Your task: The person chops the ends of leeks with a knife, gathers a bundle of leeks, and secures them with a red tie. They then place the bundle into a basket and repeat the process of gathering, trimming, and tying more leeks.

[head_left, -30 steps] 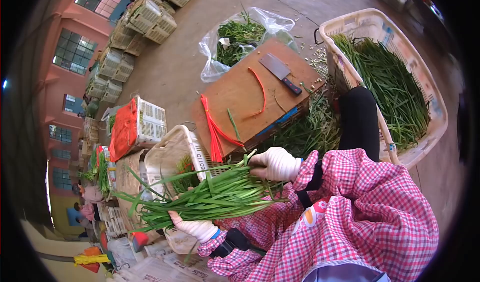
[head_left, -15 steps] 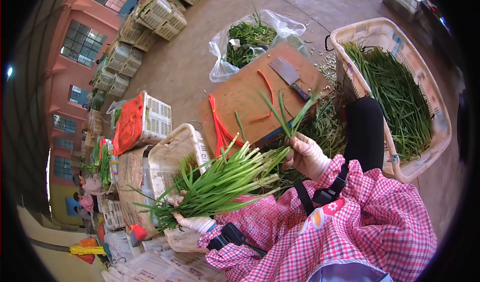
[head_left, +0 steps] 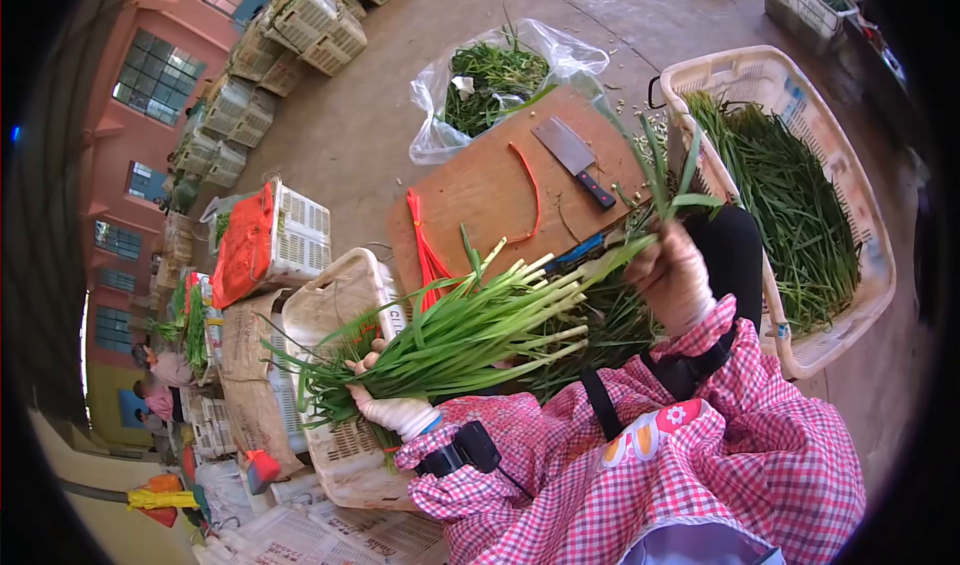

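Note:
A thick bunch of green garlic (head_left: 450, 340), long flat leaves with pale stalk ends pointing right, lies across my left hand (head_left: 372, 385), whose fingers wrap round its leafy end. My right hand (head_left: 672, 277), slightly blurred, is closed on a few loose green leaves (head_left: 657, 170) that stick up past the fingers. It is to the right of the bunch's stalk ends. Pale wrapping covers both hands. Beyond them a brown board (head_left: 465, 200) carries a cleaver (head_left: 566, 147) with a black handle, a bundle of red ties (head_left: 424, 250) and one loose red tie (head_left: 533, 190).
A large pale crate (head_left: 780, 340) of greens stands at right. Another crate (head_left: 330, 290) is beside my left hand. A clear plastic bag (head_left: 430, 135) with greens lies behind the board. Leaf scraps (head_left: 590, 350) lie below it. Stacked crates (head_left: 310, 35) and people (head_left: 165, 370) are farther off.
My right hand has moved right and slightly up, away from the stalk ends, with leaves in it. My left hand still holds the bunch, now slightly higher in view.

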The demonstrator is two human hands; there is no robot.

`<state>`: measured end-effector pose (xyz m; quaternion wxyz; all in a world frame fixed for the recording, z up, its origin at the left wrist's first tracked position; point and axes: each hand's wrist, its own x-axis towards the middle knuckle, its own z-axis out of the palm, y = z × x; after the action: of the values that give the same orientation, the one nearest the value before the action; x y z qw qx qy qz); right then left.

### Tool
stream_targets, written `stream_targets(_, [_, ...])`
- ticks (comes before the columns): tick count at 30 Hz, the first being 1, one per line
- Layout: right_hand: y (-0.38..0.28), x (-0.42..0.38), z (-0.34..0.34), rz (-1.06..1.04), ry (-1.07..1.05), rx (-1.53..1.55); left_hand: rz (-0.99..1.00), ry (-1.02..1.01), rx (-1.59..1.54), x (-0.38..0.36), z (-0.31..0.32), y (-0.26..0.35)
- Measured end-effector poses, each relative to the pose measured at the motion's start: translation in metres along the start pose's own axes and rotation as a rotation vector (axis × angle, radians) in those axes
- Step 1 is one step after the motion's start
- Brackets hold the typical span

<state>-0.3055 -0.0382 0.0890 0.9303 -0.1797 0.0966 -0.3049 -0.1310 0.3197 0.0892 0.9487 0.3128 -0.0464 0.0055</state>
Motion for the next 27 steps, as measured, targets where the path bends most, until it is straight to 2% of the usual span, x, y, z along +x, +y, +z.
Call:
stream_targets(1, [-0.010, 0.007, -0.012, -0.091, 0.090, 0.079, -0.001, 0.002, -0.004, -0.002, 0.000, 0.008])
stream_targets(3, [-0.066, 0.024, -0.041, -0.297, 0.027, 0.095, 0.098, 0.471, 0.126, -0.007, 0.015, 0.025])
stream_targets(4, [-0.083, 0.020, -0.045, -0.287, 0.000, 0.038, 0.105, 0.414, 0.138, -0.007, 0.013, 0.037])
stream_targets(5, [-0.094, 0.013, -0.042, -0.267, -0.022, -0.021, 0.174, 0.371, 0.071, 0.003, -0.022, 0.052])
stream_targets(6, [-0.098, 0.005, -0.035, -0.233, -0.049, -0.181, 0.232, 0.417, 0.122, 0.009, -0.029, 0.060])
stream_targets(7, [-0.098, -0.002, -0.025, -0.221, -0.050, -0.179, 0.295, 0.461, 0.171, 0.011, -0.030, 0.065])
stream_targets(9, [-0.091, -0.015, -0.005, -0.083, -0.064, -0.549, 0.304, 0.533, 0.170, 0.015, -0.025, 0.072])
stream_targets(10, [-0.088, -0.019, -0.004, -0.001, 0.008, -0.739, 0.300, 0.600, 0.165, 0.017, -0.022, 0.074])
stream_targets(11, [-0.088, -0.026, 0.006, 0.176, -0.098, -0.921, 0.305, 0.596, 0.163, 0.017, -0.021, 0.077])
stream_targets(13, [-0.080, -0.016, 0.005, 0.198, -0.786, -1.630, 0.249, 0.489, 0.083, 0.014, -0.021, 0.081])
stream_targets(15, [-0.072, -0.022, 0.037, 0.229, -1.022, -2.058, 0.263, 0.423, 0.145, 0.013, -0.024, 0.086])
stream_targets(17, [-0.056, -0.022, 0.058, 0.162, -0.980, -2.003, 0.274, 0.361, 0.207, 0.011, -0.023, 0.088])
stream_targets(19, [-0.040, -0.018, 0.076, 0.050, -0.952, -1.828, 0.248, 0.214, 0.222, 0.007, -0.006, 0.088])
stream_targets(21, [-0.013, -0.018, 0.086, 0.006, -1.017, -1.726, 0.269, 0.281, 0.206, 0.003, 0.018, 0.084])
stream_targets(22, [0.005, -0.019, 0.088, -0.083, -1.053, -1.675, 0.230, 0.167, 0.167, 0.000, 0.025, 0.083])
stream_targets(23, [0.017, -0.022, 0.098, -0.042, -1.084, -1.703, 0.190, 0.052, 0.129, -0.001, 0.031, 0.084])
stream_targets(25, [0.041, -0.023, 0.112, 0.090, -1.038, -1.688, 0.149, 0.013, 0.159, -0.003, 0.042, 0.085])
stream_targets(27, [0.070, -0.016, 0.104, 0.086, -1.095, -1.641, 0.109, -0.022, 0.188, -0.005, 0.051, 0.083])
